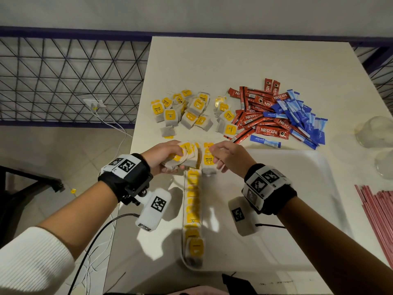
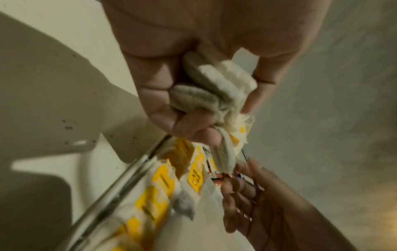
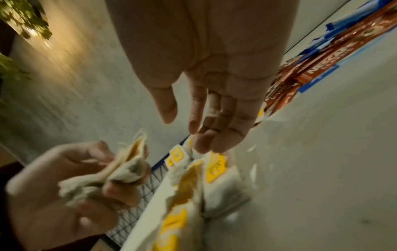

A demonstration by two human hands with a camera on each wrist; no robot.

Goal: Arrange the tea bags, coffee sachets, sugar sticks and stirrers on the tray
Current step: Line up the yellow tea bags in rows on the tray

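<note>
Row of tea bags is laid in tray. A tea bag bundle is clutched by left hand; right hand is relaxed, empty. Bags could be spilled if grip loosens, strings tangled.

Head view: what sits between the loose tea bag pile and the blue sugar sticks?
The red Nescafe coffee sachets lie between the tea bag pile and the blue sugar sticks, overlapping the sticks at their right edge. The head view shows it plainly.
</note>
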